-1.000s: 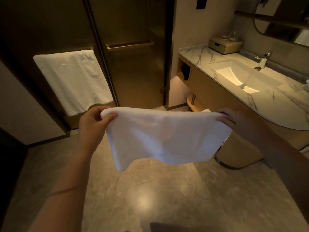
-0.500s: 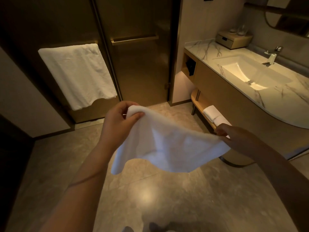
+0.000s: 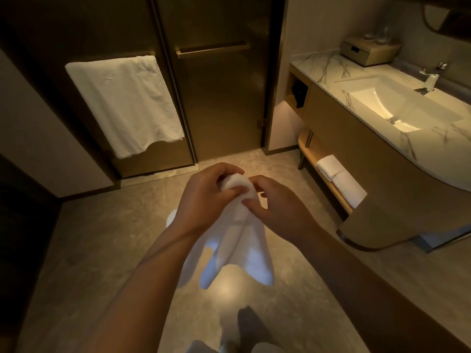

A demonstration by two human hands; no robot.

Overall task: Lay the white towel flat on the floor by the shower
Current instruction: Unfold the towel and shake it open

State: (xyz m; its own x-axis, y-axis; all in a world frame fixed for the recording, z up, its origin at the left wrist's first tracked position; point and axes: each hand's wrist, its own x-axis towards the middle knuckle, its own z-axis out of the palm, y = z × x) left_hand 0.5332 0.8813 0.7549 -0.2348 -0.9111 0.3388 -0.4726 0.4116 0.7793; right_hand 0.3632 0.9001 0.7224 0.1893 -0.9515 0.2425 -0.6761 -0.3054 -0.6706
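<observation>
white towel (image 3: 239,240) corners hidden under curled fingers (image 3: 221,170), mirror (image 3: 456,21) cut by top edge

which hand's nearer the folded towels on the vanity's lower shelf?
Right. The right hand is left of the folded towels with floor between; the left hand is farther left, beyond the right one. Both grip the white towel's bunched top.
</observation>
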